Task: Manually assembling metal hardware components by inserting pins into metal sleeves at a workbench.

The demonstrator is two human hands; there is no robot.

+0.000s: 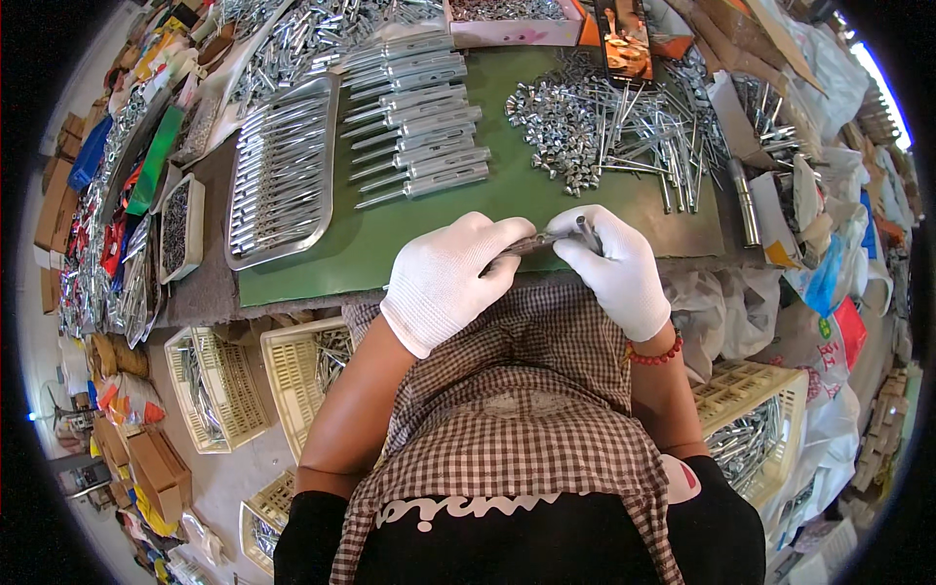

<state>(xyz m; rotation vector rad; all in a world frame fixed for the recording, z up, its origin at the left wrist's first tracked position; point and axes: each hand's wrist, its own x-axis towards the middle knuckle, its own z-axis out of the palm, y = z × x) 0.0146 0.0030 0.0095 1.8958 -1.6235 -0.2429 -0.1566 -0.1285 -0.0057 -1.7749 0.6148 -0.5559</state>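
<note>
White knitted gloves cover both hands, which meet just over the near edge of the green work mat [390, 239]. My left hand [450, 268] is closed around a slim grey metal part [526, 246] that points toward the right. With thumb and fingers my right hand [616, 265] pinches a short grey metal pin [588, 234] beside that part's end. Whether the two pieces touch is hidden by the fingers. Beyond the hands lie a column of silver pointed metal parts [444, 174], a pile of small silver collars [570, 146] and a pile of thin metal rods [668, 156].
A metal tray [330, 175] of long silver parts sits at the left. Loose metal parts [302, 49] heap up behind it. A phone [626, 39] leans at the back, near a pink box [512, 34]. Cream plastic baskets [216, 390] stand below the table on both sides.
</note>
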